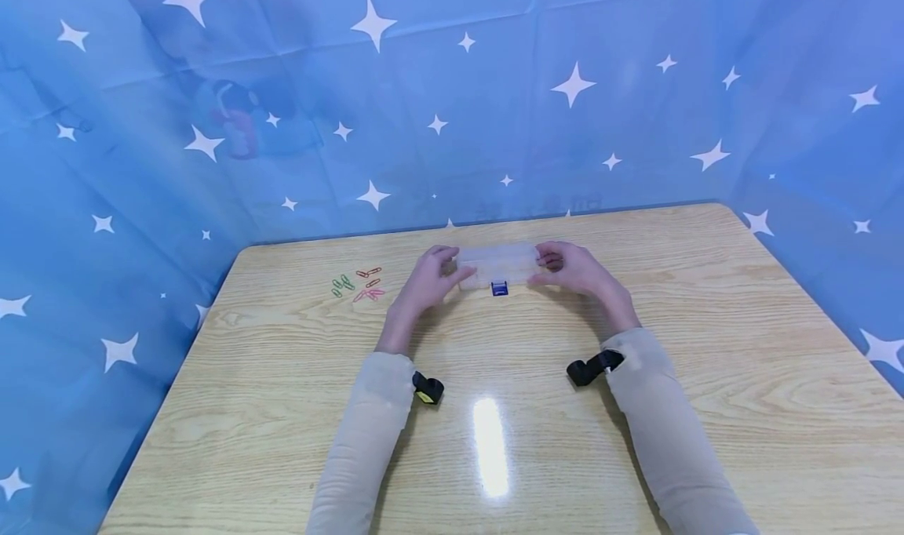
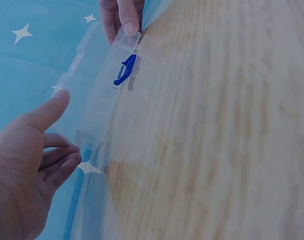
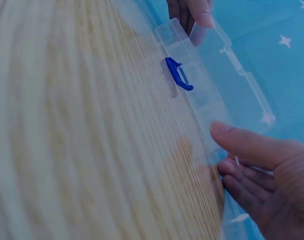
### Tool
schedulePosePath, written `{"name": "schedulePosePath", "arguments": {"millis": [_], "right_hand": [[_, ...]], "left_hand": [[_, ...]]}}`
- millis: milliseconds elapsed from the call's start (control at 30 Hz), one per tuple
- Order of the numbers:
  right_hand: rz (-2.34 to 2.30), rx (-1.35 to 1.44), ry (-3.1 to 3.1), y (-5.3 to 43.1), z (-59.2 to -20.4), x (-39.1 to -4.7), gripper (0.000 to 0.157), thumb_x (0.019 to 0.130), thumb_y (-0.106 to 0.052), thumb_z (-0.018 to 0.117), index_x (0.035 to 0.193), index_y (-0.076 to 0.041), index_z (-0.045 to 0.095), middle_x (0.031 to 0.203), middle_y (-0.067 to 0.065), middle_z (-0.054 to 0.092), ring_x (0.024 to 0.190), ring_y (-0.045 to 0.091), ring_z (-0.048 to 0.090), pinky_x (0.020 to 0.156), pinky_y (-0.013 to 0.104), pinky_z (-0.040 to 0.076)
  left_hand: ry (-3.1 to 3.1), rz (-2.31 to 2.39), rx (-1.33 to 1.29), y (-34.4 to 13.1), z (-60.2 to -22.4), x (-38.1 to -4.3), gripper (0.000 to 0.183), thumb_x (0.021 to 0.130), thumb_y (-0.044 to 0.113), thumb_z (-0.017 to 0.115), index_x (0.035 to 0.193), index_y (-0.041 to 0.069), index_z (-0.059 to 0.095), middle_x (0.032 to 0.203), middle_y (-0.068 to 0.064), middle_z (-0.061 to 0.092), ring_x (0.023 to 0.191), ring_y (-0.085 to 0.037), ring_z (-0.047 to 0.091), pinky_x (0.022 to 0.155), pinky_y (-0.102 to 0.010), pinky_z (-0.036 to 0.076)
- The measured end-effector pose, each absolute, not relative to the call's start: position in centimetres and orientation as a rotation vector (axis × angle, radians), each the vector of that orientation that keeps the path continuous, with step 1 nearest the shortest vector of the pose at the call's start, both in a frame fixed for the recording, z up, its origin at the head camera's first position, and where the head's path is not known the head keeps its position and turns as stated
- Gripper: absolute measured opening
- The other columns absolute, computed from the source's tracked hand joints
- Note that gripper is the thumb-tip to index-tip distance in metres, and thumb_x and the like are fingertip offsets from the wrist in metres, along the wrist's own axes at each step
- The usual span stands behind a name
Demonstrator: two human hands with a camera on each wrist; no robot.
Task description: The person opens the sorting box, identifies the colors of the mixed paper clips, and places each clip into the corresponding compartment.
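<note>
A clear plastic box (image 1: 487, 274) with inner dividers stands near the far side of the table. Its transparent lid (image 3: 249, 82) is raised and tilts back. From the front edge sticks out a blue latch (image 1: 499, 289), unfastened. My left hand (image 1: 427, 279) holds the box's left end, thumb and fingers bent around the corner by the lid. At the opposite end my right hand (image 1: 575, 268) grips the box, its thumb by the front corner and its fingers curled at the side. What lies inside the box is hard to see.
Left of the box lie small groups of paper clips: green (image 1: 342, 285), red (image 1: 373, 282) and pink (image 1: 369, 294). A blue curtain with white stars (image 1: 438, 127) hangs behind the wooden table (image 1: 282, 409). Black wrist cameras (image 1: 428, 388) sit on both sleeves.
</note>
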State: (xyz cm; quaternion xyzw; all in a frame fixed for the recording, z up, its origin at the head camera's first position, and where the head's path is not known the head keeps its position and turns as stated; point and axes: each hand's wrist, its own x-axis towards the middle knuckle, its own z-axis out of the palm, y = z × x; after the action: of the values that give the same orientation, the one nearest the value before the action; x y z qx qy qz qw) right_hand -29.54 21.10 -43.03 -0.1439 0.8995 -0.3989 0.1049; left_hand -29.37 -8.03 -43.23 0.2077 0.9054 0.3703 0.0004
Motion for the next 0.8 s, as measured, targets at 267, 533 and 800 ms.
{"name": "schedulePosePath", "arguments": {"millis": [267, 533, 800], "right_hand": [[-1.191, -0.452, 2.650, 21.1, -43.0, -29.4, 0.079, 0.074, -0.037, 0.075, 0.135, -0.003, 0.040, 0.121, 0.013, 0.053, 0.112, 0.027, 0.049, 0.097, 0.041, 0.038], [-1.216, -0.473, 2.641, 21.1, -42.9, -29.4, 0.074, 0.075, -0.036, 0.075, 0.132, -0.002, 0.043, 0.122, 0.013, 0.052, 0.111, 0.028, 0.049, 0.096, 0.041, 0.038], [-1.222, -0.456, 2.642, 21.2, -42.9, -29.3, 0.073, 0.075, -0.036, 0.075, 0.133, -0.005, 0.044, 0.124, 0.012, 0.051, 0.114, 0.027, 0.048, 0.098, 0.041, 0.037]], "left_hand": [[2.835, 1.275, 0.650, -7.8, -43.6, -29.7, 0.066, 0.088, 0.050, 0.052, 0.132, 0.000, 0.045, 0.127, -0.011, 0.048, 0.113, -0.022, 0.050, 0.095, -0.034, 0.041], [2.859, 1.317, 0.620, -7.7, -43.6, -30.2, 0.061, 0.089, 0.047, 0.052, 0.127, -0.001, 0.050, 0.122, -0.012, 0.052, 0.108, -0.021, 0.053, 0.091, -0.031, 0.043], [2.904, 1.335, 0.625, -7.9, -43.6, -30.8, 0.036, 0.093, 0.027, 0.053, 0.118, 0.001, 0.059, 0.109, -0.011, 0.059, 0.097, -0.018, 0.056, 0.084, -0.030, 0.046]]}}
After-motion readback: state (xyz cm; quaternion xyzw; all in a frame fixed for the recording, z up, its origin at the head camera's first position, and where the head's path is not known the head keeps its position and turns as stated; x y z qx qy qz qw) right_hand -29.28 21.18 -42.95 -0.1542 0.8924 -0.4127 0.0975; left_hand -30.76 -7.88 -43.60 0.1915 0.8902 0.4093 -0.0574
